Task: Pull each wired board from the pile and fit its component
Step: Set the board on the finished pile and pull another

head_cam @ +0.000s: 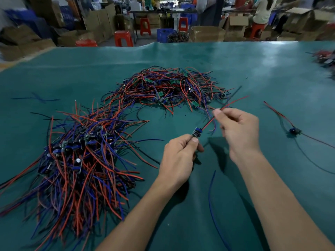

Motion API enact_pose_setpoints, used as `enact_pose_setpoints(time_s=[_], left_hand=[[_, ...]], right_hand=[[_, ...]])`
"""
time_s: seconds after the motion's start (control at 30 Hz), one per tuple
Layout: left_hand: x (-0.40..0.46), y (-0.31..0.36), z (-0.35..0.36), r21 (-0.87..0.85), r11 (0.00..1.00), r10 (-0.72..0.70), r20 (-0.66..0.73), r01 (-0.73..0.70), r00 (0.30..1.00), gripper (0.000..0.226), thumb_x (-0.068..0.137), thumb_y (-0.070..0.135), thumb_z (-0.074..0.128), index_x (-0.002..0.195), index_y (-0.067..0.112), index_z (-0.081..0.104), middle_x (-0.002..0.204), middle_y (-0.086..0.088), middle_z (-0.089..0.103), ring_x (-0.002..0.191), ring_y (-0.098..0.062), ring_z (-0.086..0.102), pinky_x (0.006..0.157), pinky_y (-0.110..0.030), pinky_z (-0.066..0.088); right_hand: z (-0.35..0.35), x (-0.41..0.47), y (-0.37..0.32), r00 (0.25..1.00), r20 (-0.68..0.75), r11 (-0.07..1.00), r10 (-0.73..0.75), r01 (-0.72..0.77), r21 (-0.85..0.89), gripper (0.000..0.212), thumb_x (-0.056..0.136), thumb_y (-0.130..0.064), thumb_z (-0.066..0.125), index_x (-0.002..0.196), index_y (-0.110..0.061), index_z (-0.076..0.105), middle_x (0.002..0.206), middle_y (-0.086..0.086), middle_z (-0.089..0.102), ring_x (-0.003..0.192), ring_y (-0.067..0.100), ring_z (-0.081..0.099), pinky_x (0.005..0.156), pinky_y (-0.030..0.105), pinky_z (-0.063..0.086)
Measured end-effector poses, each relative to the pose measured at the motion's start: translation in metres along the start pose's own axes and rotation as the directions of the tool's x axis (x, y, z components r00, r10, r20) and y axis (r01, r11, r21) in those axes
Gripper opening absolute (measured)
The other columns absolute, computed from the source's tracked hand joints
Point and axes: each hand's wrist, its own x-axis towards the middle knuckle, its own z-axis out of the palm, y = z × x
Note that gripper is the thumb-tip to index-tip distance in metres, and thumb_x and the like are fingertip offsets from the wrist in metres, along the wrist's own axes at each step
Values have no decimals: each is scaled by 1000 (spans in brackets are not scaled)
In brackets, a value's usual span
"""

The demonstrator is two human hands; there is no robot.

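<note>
Above the desk's near middle, the left hand (178, 156) pinches the small wired board (196, 133) while the right hand's (239, 127) fingers pinch its red wire (227, 106) — best drawn out slowly, away from the far pile (172, 87), so neighbouring leads don't snag.

Soft overhead light leaves pale glare on the green mat (262, 60). Hands cast dim shadows. Wide-angle bending and motion blur smear the edges and background.
</note>
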Motion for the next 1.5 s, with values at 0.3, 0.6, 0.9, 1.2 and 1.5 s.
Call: enact_pose_setpoints(time_s=[0.3,0.6,0.9,1.2,1.5], left_hand=[[4,-5,0,19,997,74,-274,-71,959,30,108,26,43,85,22,62,55,5,57,51,-13,44,55,-32,37],[0,0,0,124,986,124,-99,-112,987,34,106,25,50,76,14,61,56,3,61,53,-8,54,59,-30,44],[-2,3,3,218,972,104,-71,-86,992,28,105,23,48,81,16,61,69,1,67,66,-12,59,67,-28,45],[-1,5,1,185,982,59,-133,-34,989,19,102,26,53,88,17,61,72,0,68,61,-8,53,62,-26,41],[0,6,3,197,980,73,-157,-42,985,8,101,25,53,106,19,57,80,-3,71,85,-28,66,83,-45,51]], right_hand=[[-7,-2,-2,947,8,944,320,-320,76,34,100,-34,62,82,-6,72,66,5,74,41,9,51,36,18,31],[11,-29,-16,947,321,999,-28,14,47,7,82,-15,80,77,-12,76,72,6,70,56,5,51,50,17,41],[58,-19,-132,874,333,931,-354,298,209,20,86,-29,79,70,-19,74,67,1,72,52,8,54,47,21,40],[125,39,-94,767,641,305,0,611,-731,26,89,-33,63,110,-20,73,111,14,71,103,32,69,93,37,56],[69,84,-6,883,465,102,65,458,-883,23,87,-14,65,109,-11,67,118,15,61,109,41,61,89,48,55]])
